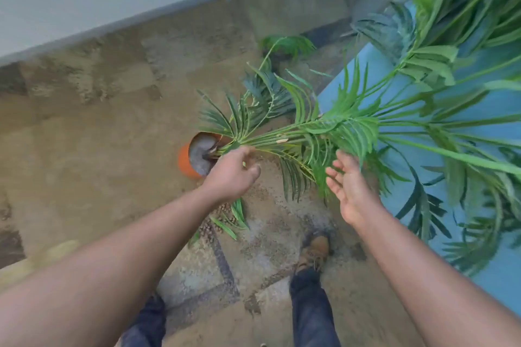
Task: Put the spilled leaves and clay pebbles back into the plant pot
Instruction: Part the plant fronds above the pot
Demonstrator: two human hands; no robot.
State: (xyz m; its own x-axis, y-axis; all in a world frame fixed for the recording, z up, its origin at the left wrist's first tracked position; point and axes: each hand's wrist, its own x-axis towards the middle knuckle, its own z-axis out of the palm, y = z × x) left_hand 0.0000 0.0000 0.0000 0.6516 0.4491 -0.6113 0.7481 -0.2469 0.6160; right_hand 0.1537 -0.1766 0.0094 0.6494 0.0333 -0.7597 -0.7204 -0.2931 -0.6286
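**Tipped pot, fronds across the floor**

The orange plant pot (184, 161) lies on its side on the mottled brown floor (98, 127), its mouth turned toward the person and showing a grey fill. From it the green palm-like plant (324, 127) stretches out to the right, its fronds reaching over a blue surface (479, 132).

The left hand (231, 175) is down at the base of the stems, just beside the pot's mouth, fingers curled in among them — whether it truly grips a stem or only touches cannot be told. The right hand (352, 186) is released, palm up and fingers spread, held under the lower fronds without gripping anything.

Nearer the person, the spilled leaves (235, 220) lie on the floor among a scatter of brown clay pebbles (208, 227) (partly hidden behind the left forearm). A brown shoe (315, 248) and dark trouser legs show below — well apart from the pot.
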